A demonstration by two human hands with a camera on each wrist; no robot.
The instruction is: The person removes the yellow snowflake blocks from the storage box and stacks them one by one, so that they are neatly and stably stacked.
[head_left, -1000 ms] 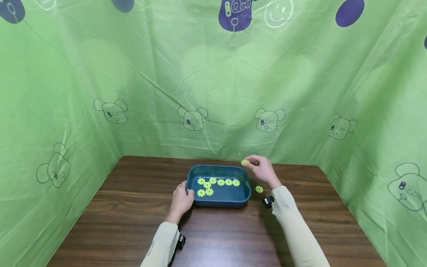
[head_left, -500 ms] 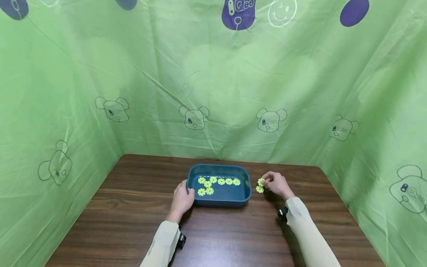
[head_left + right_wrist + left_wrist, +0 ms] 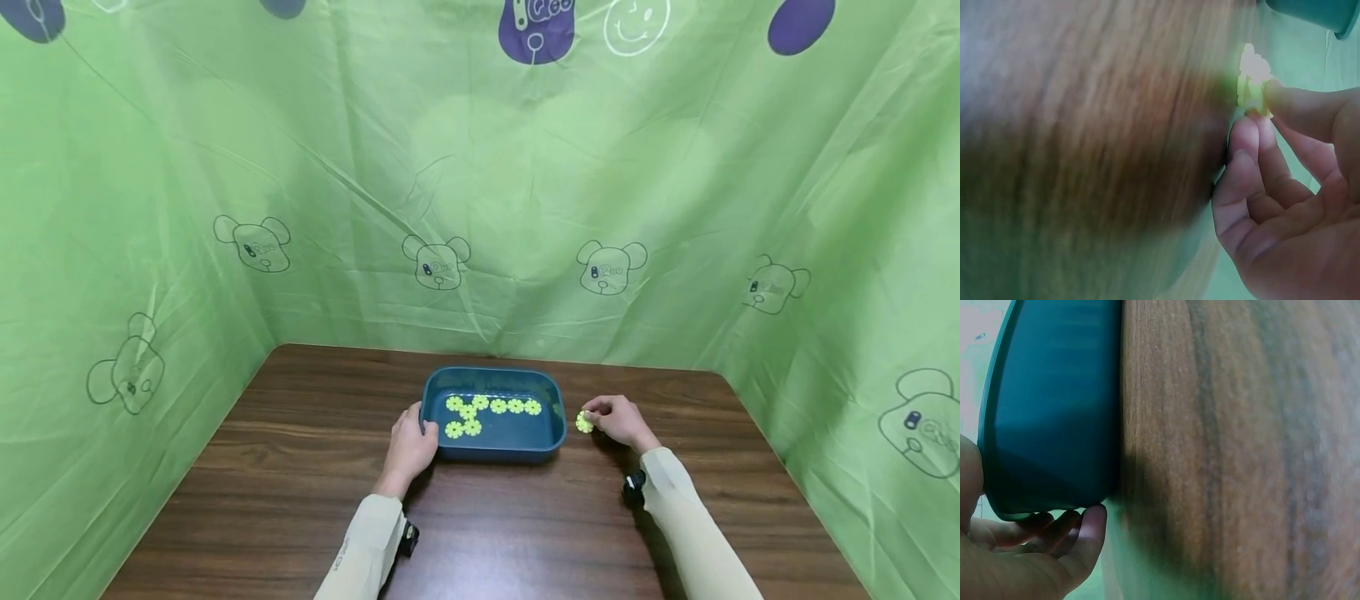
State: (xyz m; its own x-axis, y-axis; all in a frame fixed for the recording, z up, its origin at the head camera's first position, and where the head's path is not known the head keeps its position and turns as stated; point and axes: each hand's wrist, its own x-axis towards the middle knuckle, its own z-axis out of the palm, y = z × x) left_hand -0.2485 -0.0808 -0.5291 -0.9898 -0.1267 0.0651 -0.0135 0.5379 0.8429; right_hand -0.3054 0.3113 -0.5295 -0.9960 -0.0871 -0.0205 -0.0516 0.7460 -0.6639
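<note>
A dark blue rectangular tub (image 3: pixel 495 456) stands on the table with several yellow-green flower-shaped discs (image 3: pixel 498 407) lying flat on its floor. My left hand (image 3: pixel 412 442) grips the tub's left end, thumb at the rim; in the left wrist view, the fingers (image 3: pixel 1090 528) curl against its outer wall. To the right of the tub, low over the table, my right hand (image 3: pixel 618 419) pinches a flower-shaped disc (image 3: pixel 584 422). Close up in the right wrist view, the yellow-green disc (image 3: pixel 1252 84) sits between thumb and fingertips, its glare blurring the outline; a second disc may overlap it.
The brown wood-grain table (image 3: pixel 510 533) reaches back to a green curtain (image 3: pixel 517 317) printed with bear faces, which also closes off both sides. A small black device (image 3: pixel 634 487) is strapped at the right wrist, another (image 3: pixel 408 539) at the left.
My right hand has moved from above the tub's back right corner to the table at its right, carrying a disc to the one lying there. The left hand stays on the tub.
</note>
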